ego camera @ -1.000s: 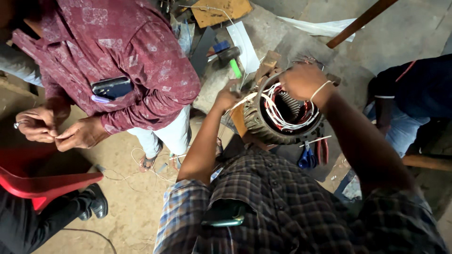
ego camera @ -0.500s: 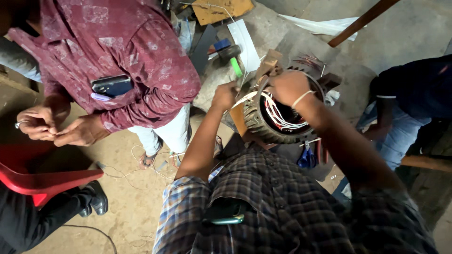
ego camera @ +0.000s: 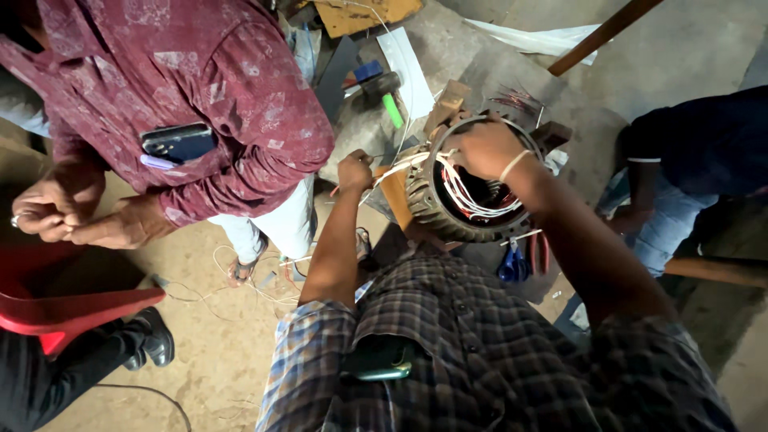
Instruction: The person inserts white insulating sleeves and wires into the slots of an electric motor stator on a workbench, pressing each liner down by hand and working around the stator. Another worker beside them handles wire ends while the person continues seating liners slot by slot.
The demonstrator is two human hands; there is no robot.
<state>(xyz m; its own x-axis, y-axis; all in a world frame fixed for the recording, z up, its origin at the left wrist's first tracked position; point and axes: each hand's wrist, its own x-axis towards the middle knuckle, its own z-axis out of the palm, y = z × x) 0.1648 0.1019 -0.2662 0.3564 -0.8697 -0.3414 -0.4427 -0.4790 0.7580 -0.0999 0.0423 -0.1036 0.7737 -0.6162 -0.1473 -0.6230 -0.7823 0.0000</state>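
Since a second ago my right hand (ego camera: pixel 486 148) has slid from the far rim of the motor stator (ego camera: pixel 472 188) down over its open mouth, and the view has drifted a bit so the whole thing sits lower in the picture. Left hand (ego camera: pixel 355 170) has barely budged.

Right now the right hand's fingers are curled down into the bore, onto the bundle of white and red wires (ego camera: pixel 460 192) inside; can't tell if they're actually pinching a wire or just pressing on them, the knuckles hide it. The left hand is closed around a pale strip (ego camera: pixel 398 170) that runs from its fingertips straight across to the stator rim, long axis roughly left to right, pointing at the right hand's fingers.

So the stator sits just beyond the left fingertips and right under the right ones; the right hand is clearly the nearer one. It rests open end up on a wooden block (ego camera: pixel 448 104).

Blue-handled scissors (ego camera: pixel 512 264) lie just below the stator. Another person in a maroon shirt (ego camera: pixel 200 88) stands off to the left, hands together, well apart from mine.
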